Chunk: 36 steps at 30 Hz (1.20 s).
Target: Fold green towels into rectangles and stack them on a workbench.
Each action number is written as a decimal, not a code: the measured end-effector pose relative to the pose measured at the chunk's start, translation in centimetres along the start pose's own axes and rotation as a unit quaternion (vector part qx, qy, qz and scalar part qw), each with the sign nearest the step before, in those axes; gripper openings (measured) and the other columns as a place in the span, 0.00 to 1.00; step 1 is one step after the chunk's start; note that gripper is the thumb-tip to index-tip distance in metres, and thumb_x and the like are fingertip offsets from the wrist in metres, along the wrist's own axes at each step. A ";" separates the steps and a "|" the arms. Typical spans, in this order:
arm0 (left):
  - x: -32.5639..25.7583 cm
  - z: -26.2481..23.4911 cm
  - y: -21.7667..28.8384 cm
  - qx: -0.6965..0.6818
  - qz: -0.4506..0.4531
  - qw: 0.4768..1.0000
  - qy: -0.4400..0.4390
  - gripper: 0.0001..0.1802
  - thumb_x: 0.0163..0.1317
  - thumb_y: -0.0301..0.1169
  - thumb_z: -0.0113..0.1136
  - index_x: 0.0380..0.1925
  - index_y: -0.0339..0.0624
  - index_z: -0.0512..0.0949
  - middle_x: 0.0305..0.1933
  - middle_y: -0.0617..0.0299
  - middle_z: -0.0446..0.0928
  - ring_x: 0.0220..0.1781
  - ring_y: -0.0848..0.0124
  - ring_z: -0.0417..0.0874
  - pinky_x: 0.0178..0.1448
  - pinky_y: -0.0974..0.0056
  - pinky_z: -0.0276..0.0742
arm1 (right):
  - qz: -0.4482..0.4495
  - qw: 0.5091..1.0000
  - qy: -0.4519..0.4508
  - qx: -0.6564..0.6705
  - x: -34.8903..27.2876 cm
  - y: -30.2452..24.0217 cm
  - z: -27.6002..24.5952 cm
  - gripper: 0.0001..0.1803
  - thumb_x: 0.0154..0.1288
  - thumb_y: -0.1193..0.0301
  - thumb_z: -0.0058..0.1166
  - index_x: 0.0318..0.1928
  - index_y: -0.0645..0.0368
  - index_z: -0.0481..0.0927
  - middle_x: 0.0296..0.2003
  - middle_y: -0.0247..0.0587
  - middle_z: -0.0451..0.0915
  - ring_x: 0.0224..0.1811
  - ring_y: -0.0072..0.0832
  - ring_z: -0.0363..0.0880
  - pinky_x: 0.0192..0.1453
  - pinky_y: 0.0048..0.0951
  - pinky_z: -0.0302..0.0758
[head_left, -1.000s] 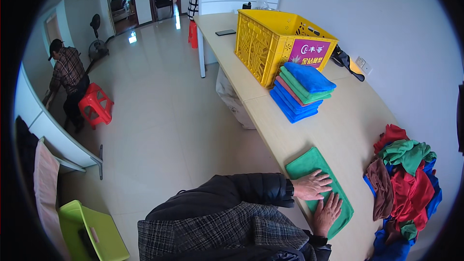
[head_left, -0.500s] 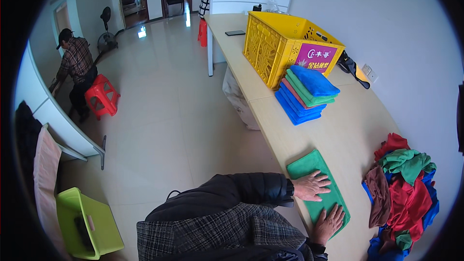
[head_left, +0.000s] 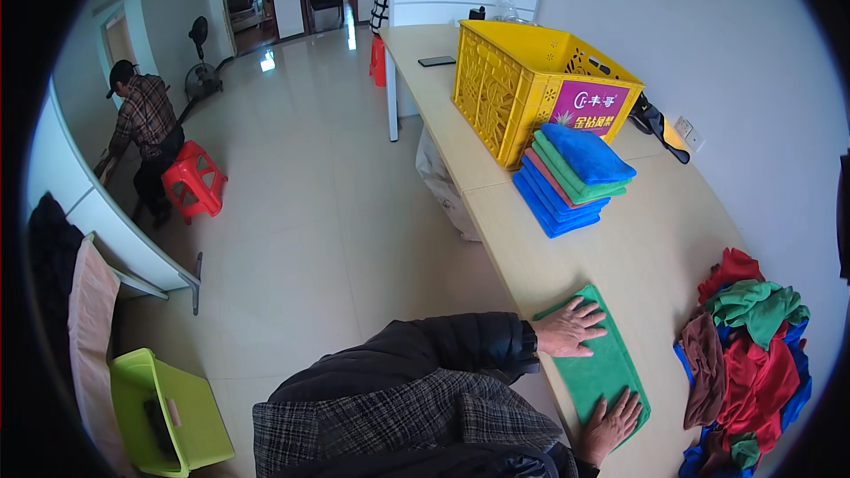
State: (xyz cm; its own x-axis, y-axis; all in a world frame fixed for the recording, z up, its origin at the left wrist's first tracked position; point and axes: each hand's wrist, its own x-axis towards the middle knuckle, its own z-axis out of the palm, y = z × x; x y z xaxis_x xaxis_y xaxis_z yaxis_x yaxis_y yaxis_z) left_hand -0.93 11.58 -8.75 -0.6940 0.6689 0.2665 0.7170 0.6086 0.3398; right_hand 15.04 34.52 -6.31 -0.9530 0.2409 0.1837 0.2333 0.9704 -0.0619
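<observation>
Green rectangular microfibre cloth (head_left: 600, 363) lies at the wooden worktop's (head_left: 655, 248) near edge; my left hand (head_left: 567, 329) and right hand (head_left: 611, 419) press it, fingers spread flat, gripping nothing.

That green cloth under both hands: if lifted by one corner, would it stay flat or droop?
The green cloth would probably droop: it lies thin and flat under the left hand and right hand. Similar cloths crumple in the pile, so it is likely soft and light.

Both hands lie on a flat cloth (head_left: 595, 363) at the near edge of the bench (head_left: 655, 248); a heap of cloths (head_left: 748, 354) lies to its right, a folded stack (head_left: 569, 175) beyond, a crate (head_left: 531, 88) behind the stack
</observation>
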 end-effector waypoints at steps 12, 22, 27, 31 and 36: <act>-1.0 -2.1 -2.8 -0.016 -0.077 0.997 -0.011 0.38 0.72 0.56 0.50 0.76 0.49 0.63 0.83 0.49 0.49 0.84 0.46 0.47 0.82 0.35 0.43 | 0.030 0.999 -0.010 -0.003 0.1 0.5 0.3 0.36 0.78 0.50 0.40 0.77 0.56 0.60 0.78 0.49 0.56 0.81 0.49 0.49 0.82 0.50 0.46; -1.4 -1.4 -3.5 -0.017 -0.071 0.997 0.035 0.38 0.72 0.56 0.50 0.74 0.46 0.65 0.83 0.48 0.50 0.83 0.45 0.52 0.82 0.35 0.43 | 0.061 0.998 -0.003 -0.006 -0.4 2.6 1.3 0.35 0.79 0.51 0.40 0.78 0.55 0.59 0.79 0.47 0.56 0.81 0.47 0.51 0.81 0.48 0.51; -1.6 -1.6 -3.5 -0.016 -0.076 0.997 0.030 0.38 0.72 0.56 0.49 0.74 0.46 0.65 0.83 0.48 0.50 0.83 0.47 0.52 0.82 0.36 0.42 | 0.081 0.997 -0.014 0.003 -0.7 4.2 1.7 0.35 0.79 0.51 0.41 0.78 0.55 0.59 0.79 0.47 0.55 0.80 0.47 0.52 0.81 0.48 0.52; -1.5 -1.5 -3.4 -0.018 -0.076 0.997 0.024 0.38 0.72 0.56 0.49 0.74 0.47 0.65 0.83 0.48 0.50 0.83 0.47 0.51 0.82 0.35 0.42 | 0.089 0.996 -0.018 0.009 -0.7 4.3 1.3 0.35 0.79 0.51 0.41 0.78 0.55 0.58 0.79 0.47 0.55 0.80 0.48 0.52 0.81 0.48 0.52; -1.3 -1.2 -3.2 0.001 -0.066 0.997 0.048 0.38 0.71 0.56 0.50 0.74 0.46 0.65 0.82 0.47 0.53 0.83 0.47 0.50 0.81 0.33 0.41 | 0.093 0.994 -0.040 -0.027 -0.2 3.5 -0.1 0.35 0.79 0.51 0.42 0.78 0.56 0.58 0.78 0.47 0.55 0.80 0.49 0.52 0.81 0.49 0.52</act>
State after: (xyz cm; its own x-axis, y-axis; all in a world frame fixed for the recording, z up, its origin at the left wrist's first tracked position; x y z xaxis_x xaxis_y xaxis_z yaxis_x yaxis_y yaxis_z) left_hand -2.39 8.23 -9.11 -0.7850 0.5392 0.3050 0.6194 0.6893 0.3757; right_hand 16.03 37.88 -6.42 -0.9040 0.4167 0.0954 0.4154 0.9090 -0.0341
